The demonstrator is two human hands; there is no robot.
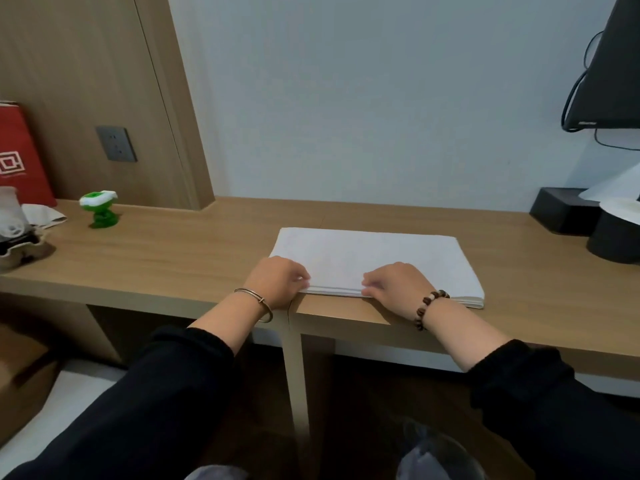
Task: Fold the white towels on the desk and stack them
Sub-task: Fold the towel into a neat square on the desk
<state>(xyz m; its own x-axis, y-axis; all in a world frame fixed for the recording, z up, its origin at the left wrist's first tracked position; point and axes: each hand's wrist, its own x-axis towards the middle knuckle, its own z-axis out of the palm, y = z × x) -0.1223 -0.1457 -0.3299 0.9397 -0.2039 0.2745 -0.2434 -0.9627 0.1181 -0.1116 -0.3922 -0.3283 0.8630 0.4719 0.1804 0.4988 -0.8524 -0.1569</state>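
A white towel (377,258), folded into a flat rectangle of several layers, lies on the wooden desk (180,258) near its front edge. My left hand (277,284) pinches the towel's near left corner with curled fingers. My right hand (398,282) grips the near edge around its middle, fingers curled over the layers. Both wrists wear bracelets, and black sleeves cover my forearms.
A green and white toy (100,209) stands at the left, with a red bag (20,154) and a cup in a holder (12,220) beyond it. A black box (562,213) and a black round container (613,240) sit at the right. A monitor (609,67) hangs above them.
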